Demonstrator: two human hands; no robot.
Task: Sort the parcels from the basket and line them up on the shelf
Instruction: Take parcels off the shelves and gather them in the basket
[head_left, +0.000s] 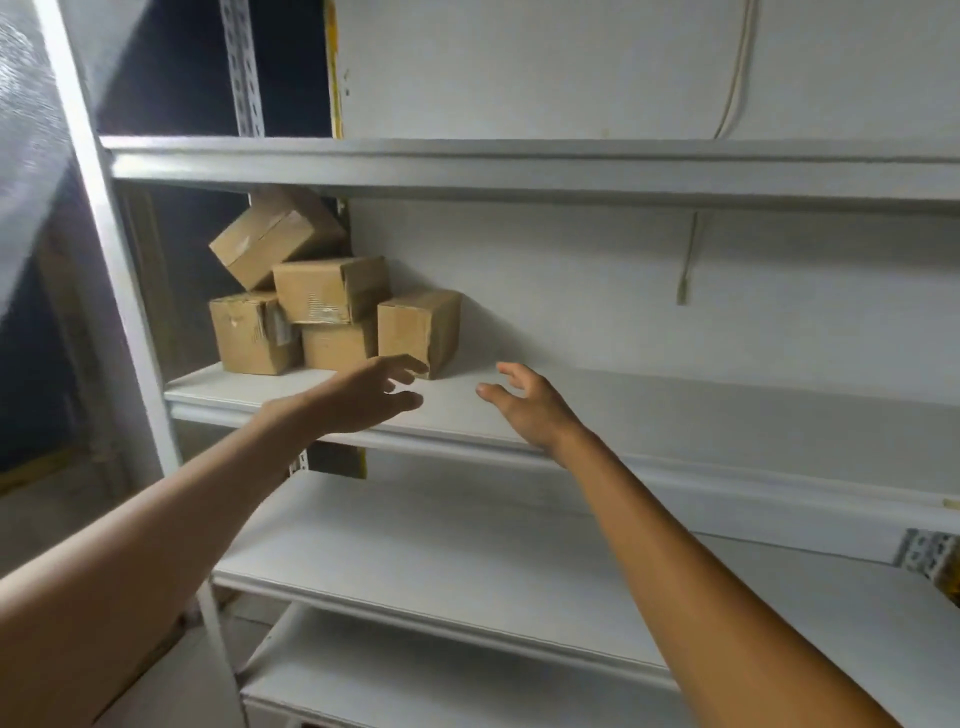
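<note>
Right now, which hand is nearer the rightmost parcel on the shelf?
Left. The left hand is at the parcel, by its lower corner; the right hand is apart, further right.

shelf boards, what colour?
White painted metal shelf boards, plain with no pattern; the head view shows them.

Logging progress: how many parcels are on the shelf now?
5, at the shelf left end: left parcel, middle parcel, right parcel; stacked parcel; tilted parcel topmost. More may hide behind.
</note>
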